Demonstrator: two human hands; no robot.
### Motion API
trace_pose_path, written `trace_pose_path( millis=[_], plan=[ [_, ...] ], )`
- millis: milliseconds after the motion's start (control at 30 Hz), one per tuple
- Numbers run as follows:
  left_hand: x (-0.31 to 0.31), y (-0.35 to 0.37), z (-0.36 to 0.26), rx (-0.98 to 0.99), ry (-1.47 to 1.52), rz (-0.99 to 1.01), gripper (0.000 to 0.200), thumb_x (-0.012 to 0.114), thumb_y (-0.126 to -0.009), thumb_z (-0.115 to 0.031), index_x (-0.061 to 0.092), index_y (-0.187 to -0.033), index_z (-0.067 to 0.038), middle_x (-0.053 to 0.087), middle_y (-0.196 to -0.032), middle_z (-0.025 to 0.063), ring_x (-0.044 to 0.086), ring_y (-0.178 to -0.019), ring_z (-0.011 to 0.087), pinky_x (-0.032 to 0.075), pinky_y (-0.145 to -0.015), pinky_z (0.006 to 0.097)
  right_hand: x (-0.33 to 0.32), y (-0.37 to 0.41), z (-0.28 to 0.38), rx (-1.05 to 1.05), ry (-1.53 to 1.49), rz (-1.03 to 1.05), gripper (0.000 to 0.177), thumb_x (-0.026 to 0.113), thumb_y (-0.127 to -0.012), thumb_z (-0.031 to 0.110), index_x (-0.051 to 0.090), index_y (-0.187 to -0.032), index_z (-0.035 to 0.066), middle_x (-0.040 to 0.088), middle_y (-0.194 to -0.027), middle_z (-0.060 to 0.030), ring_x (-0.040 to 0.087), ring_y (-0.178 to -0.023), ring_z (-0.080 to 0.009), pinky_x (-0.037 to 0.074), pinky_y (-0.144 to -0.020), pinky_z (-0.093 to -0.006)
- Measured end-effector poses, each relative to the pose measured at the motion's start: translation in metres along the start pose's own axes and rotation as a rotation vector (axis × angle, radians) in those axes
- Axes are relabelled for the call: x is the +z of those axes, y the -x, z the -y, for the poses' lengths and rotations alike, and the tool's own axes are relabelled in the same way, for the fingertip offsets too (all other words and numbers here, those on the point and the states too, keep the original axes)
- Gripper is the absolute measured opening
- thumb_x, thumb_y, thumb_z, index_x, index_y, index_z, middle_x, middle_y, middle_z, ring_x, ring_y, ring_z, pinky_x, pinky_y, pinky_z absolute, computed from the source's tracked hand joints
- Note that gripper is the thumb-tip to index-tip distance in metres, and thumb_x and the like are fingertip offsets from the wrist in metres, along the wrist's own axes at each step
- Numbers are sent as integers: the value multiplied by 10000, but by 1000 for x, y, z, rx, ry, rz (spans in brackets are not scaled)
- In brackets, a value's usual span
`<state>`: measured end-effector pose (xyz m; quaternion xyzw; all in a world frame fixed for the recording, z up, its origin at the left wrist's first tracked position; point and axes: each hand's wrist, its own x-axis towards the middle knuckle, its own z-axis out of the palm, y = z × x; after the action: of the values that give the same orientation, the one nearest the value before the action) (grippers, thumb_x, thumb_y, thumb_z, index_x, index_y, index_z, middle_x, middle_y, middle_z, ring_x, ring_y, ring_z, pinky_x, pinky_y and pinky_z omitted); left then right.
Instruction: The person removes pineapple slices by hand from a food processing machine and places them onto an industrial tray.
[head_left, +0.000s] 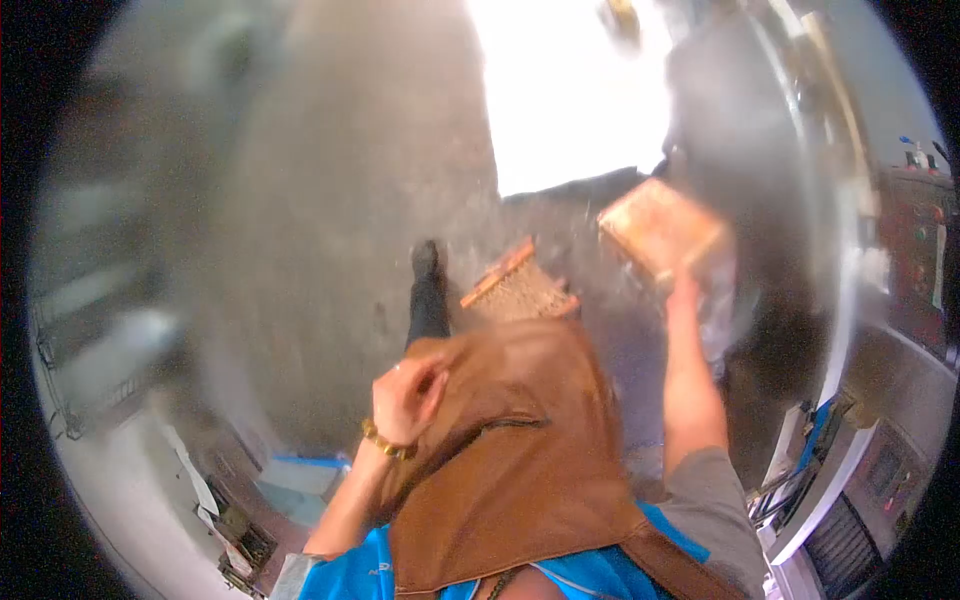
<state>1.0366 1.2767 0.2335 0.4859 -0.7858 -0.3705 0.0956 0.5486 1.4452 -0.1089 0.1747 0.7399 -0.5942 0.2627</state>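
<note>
My right hand (681, 288) grips the near corner of a flat, square wooden piece (660, 228), held out at the right, its edges a little blurred. In front of the brown apron (520, 450), my left hand (408, 395) is held with curled fingers close to the apron's left side; whether anything is between them is too small to tell. A beaded bracelet (388, 441) circles the left wrist. Beyond the apron, a wooden piece with an orange-brown bar and a bristly or rough face (522, 287) lies low, partly hidden by the apron.
A glaring white surface (575, 100) stands at the top centre-right. Grey floor (330, 180) spreads ahead, with my dark-clad foot (428, 285) on it. Blue-edged items (305, 475) lie at lower left. Shelving or frames (815, 470) stand at lower right, a reddish panel (918, 240) at far right.
</note>
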Motion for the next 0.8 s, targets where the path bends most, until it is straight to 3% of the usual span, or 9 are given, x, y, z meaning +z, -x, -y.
trace_pose_path(
  millis=[200,367,567,633,700,767,800],
  plan=[
    [8,-51,11,-29,38,58,214,681,-818,-111,662,-1022,-51,663,-825,127,650,-720,258,514,-660,318,38,8,51,66,-74,47,555,796,-632,45,586,-1136,-51,634,-1059,-122,635,-873,-241,520,-747,-366],
    [-26,-86,63,-28,79,133,221,679,-819,-143,664,-1019,-53,669,-831,117,658,-749,267,521,-680,338,124,24,85,97,-35,-25,504,789,-640,41,595,-1091,-74,638,-1044,-116,636,-860,-245,522,-740,-366],
    [-49,-120,116,-83,69,19,231,675,-817,-153,662,-1024,-53,669,-830,120,658,-751,267,525,-680,342,207,53,105,-38,-80,-10,514,808,-599,29,595,-1051,-92,629,-1037,-129,636,-845,-250,530,-740,-368],
    [-29,-141,155,-56,71,-39,230,671,-813,-150,662,-1025,-61,669,-840,117,655,-744,268,525,-683,341,226,46,102,-47,-81,-3,501,807,-597,31,598,-1037,-89,628,-1031,-130,638,-835,-256,534,-743,-367],
    [-3,-168,193,-241,95,18,253,673,-808,-189,657,-1031,-70,670,-845,109,653,-737,277,525,-683,344,241,24,90,29,16,-85,506,811,-595,41,595,-1031,-96,628,-1025,-125,635,-845,-259,531,-759,-362],
    [62,-193,245,-301,73,49,305,682,-795,-260,652,-1036,-75,662,-868,100,647,-779,280,522,-709,359,244,15,74,52,-6,-1,501,805,-607,48,596,-1042,-86,629,-1029,-116,628,-863,-257,524,-781,-367],
    [95,-199,266,-240,-20,84,392,696,-772,-329,640,-1068,-78,648,-923,98,632,-880,276,509,-769,382,237,2,66,119,20,76,459,787,-650,69,612,-1061,-37,630,-1041,-97,616,-908,-249,508,-822,-367]
  ],
)
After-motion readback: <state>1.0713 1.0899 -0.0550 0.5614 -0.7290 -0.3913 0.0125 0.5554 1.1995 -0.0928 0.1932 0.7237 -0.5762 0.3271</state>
